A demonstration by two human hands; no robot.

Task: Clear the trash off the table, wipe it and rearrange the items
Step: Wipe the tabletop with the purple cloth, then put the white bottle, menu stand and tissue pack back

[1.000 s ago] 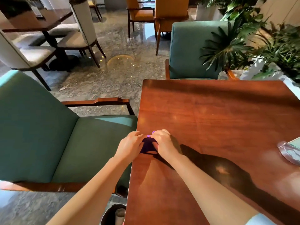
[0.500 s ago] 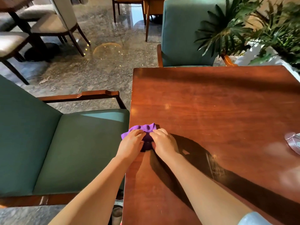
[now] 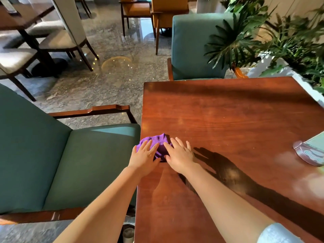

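Observation:
A small purple cloth (image 3: 158, 140) lies folded at the left edge of the brown wooden table (image 3: 228, 123). My left hand (image 3: 144, 156) lies flat on the cloth's left part with straight fingers. My right hand (image 3: 180, 154) presses flat on its right part, fingers spread. Most of the cloth is hidden under both hands. A clear stand with a greenish card (image 3: 310, 151) sits at the table's right edge, partly cut off by the frame.
A teal armchair (image 3: 57, 163) stands close against the table's left side, another teal chair (image 3: 194, 46) at its far end. Leafy plants (image 3: 273, 35) crowd the far right corner. A bin (image 3: 128, 234) sits on the floor under the table's left edge.
Both hands have gone from curled fingers bunched over the cloth to flat, spread fingers pressing on it. The cloth now shows more beyond the fingertips.

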